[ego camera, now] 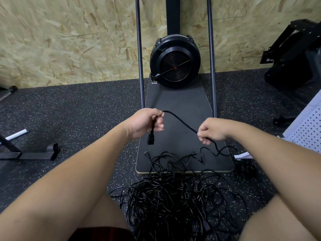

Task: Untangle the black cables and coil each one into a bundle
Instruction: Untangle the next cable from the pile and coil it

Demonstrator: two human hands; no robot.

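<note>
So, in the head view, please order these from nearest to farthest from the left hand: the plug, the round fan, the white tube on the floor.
From the left hand:
1. plug, hanging just below it.
2. round fan, ahead by the wall.
3. white tube, far left on the floor.

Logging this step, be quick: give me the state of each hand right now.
Left hand: closed on the black cable near its plug, which hangs below.
Right hand: closed on the same cable, farther along toward the tangled pile.
</note>
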